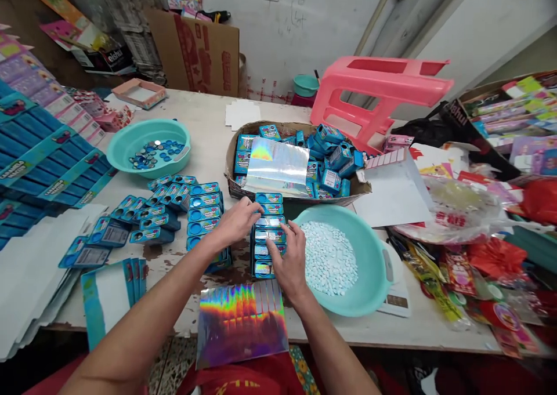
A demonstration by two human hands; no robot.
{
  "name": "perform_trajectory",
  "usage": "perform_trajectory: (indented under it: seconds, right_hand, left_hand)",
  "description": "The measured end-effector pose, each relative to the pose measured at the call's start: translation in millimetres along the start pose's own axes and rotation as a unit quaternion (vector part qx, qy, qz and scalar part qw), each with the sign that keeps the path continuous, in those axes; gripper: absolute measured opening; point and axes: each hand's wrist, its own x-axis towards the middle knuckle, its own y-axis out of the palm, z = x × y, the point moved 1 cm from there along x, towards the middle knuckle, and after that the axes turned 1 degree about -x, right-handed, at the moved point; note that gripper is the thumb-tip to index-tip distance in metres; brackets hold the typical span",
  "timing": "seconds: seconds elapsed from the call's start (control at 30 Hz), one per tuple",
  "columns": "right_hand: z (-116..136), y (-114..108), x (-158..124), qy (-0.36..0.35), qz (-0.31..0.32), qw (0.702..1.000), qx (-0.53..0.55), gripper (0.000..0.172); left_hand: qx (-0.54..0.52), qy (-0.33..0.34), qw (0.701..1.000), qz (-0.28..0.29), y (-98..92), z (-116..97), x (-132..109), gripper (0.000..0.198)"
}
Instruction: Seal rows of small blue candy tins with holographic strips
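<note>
A column of small blue boxes runs down the middle of the table. My left hand rests on the column's left side, fingers curled against the boxes. My right hand lies on the lower boxes with its fingers bent over them. A sheet of holographic foil lies at the near edge, just below both hands. Right of my right hand stands a teal basin full of small white tablets.
A cardboard box of blue boxes with a foil sheet stands behind the column. Rows of blue boxes and a teal basin of round pieces lie left. A pink stool lies on its side at the back. Packaging clutter fills the right.
</note>
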Motion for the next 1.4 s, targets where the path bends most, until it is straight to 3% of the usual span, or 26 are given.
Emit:
perform_trajectory:
  seconds: [0.27, 0.57, 0.77, 0.93, 1.1, 1.17, 1.27, 1.33, 1.4]
  right_hand:
    - [-6.9, 1.3, 1.3, -0.002, -0.006, 1.000, 0.018, 0.036]
    - [-7.5, 0.7, 1.8, -0.004, -0.016, 0.999, 0.033, 0.035]
    - [-6.6, -0.7, 2.3, 0.004, -0.009, 0.999, 0.039, 0.034]
    - [-6.4, -1.6, 2.3, 0.007, -0.007, 0.999, 0.043, 0.034]
    - [-6.9, -1.7, 1.6, 0.017, -0.005, 0.998, 0.057, 0.035]
    - [-8.5, -0.1, 0.0, 0.041, 0.000, 0.997, 0.063, 0.037]
    - [-11.6, 4.0, -2.9, 0.112, 0.026, 0.990, 0.085, 0.041]
    - [-12.6, 6.7, -4.3, 0.162, 0.043, 0.981, 0.101, 0.047]
    - [-12.3, 8.4, -5.2, 0.191, 0.053, 0.975, 0.104, 0.052]
  left_hand:
    - [0.021, 0.037, 0.999, 0.033, -5.5, -7.2, 9.3, 0.026]
    - [0.114, 0.036, 0.992, 0.050, -5.9, -23.4, 20.1, 0.033]
    - [0.118, 0.038, 0.991, 0.056, -9.2, -24.8, 20.6, 0.030]
    - [0.046, 0.014, 0.999, 0.016, -20.0, -7.5, 14.9, 0.023]
    - [-0.109, -0.024, 0.993, 0.023, -19.8, 3.0, 10.1, 0.019]
    - [-0.238, -0.084, 0.967, -0.024, -9.2, 3.4, 4.6, 0.019]
    - [-0.363, -0.178, 0.902, -0.153, 14.3, 1.4, -10.9, 0.020]
    - [-0.330, -0.208, 0.896, -0.211, 29.6, -2.8, -24.8, 0.018]
    - [-0.257, -0.204, 0.917, -0.227, 41.0, -8.7, -38.8, 0.016]
